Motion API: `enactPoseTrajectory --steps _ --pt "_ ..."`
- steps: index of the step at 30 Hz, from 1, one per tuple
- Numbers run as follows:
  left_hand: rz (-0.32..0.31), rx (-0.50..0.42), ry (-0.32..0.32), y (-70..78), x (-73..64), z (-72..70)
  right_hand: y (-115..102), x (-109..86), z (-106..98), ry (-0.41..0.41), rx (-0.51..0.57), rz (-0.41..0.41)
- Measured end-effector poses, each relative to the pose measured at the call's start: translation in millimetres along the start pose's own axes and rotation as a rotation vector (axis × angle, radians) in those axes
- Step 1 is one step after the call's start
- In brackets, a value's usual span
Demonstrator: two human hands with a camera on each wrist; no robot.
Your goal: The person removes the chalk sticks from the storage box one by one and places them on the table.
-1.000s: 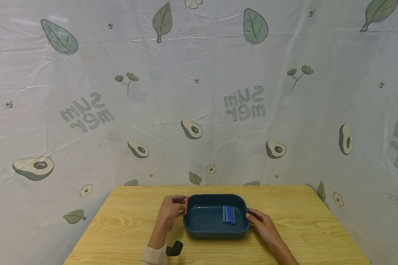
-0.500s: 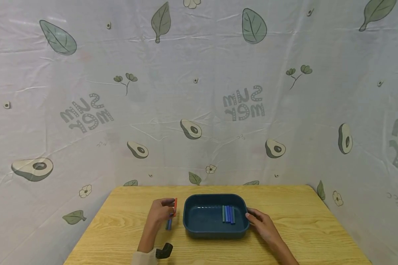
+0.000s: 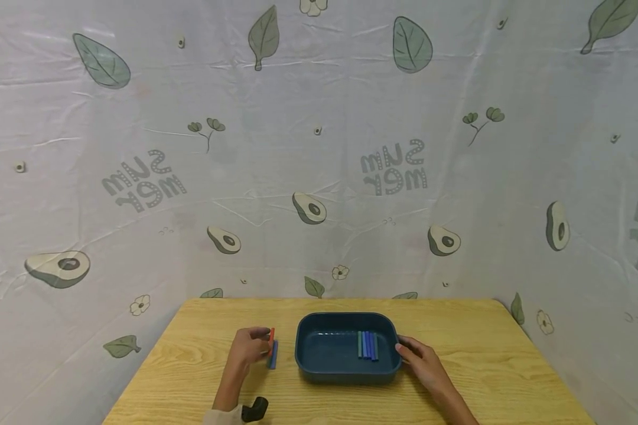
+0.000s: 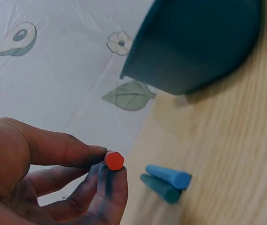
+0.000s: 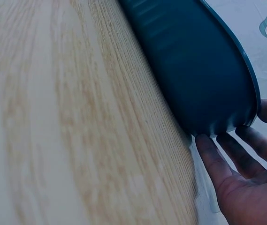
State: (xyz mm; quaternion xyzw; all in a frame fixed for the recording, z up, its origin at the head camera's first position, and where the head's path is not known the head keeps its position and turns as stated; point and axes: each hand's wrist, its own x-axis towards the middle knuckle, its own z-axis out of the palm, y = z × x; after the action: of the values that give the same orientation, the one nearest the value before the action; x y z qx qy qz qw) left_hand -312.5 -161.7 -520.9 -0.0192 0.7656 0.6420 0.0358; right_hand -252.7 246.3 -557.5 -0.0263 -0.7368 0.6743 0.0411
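My left hand (image 3: pixel 247 348) pinches a red hexagonal chalk stick (image 4: pixel 114 160) between thumb and fingers, whose tips are smudged dark. Just beyond it, a blue chalk stick (image 4: pixel 171 177) and a green chalk stick (image 4: pixel 160 188) lie side by side on the table. In the head view the red stick partly overlaps that pair. A dark teal rectangular dish (image 3: pixel 319 376) stands in the middle, with several blue and green chalk sticks (image 3: pixel 367 345) in a row at the right of its floor. My right hand (image 3: pixel 421 359) holds the dish's right end, thumb at the rim, fingertips against the outer wall.
The wood-grain table (image 3: pixel 484 366) spreads out around the dish. Behind it hangs a pale sheet (image 3: pixel 276 153) printed with leaves and avocados. A black angled piece (image 3: pixel 255 409) sits at the left wrist, by a light sleeve (image 3: pixel 223 416).
My left hand has moved left from the dish's left rim with the red chalk stick, coming down beside the blue and green sticks. My right hand has stayed at the dish's right end.
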Motion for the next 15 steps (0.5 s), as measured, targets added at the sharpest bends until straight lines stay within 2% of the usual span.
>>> enactPoseTrajectory --steps 3,8,15 --pt "-0.010 0.027 0.008 -5.5 1.6 -2.1 0 -0.3 0 0.007 -0.003 0.003" --pt "-0.001 0.147 0.051 -14.6 3.5 -3.6 2 0.5 1 0.011 0.005 0.003" --pt "0.030 0.257 0.100 -21.9 3.8 -3.9 2 1.2 1 0.011 0.017 0.000"
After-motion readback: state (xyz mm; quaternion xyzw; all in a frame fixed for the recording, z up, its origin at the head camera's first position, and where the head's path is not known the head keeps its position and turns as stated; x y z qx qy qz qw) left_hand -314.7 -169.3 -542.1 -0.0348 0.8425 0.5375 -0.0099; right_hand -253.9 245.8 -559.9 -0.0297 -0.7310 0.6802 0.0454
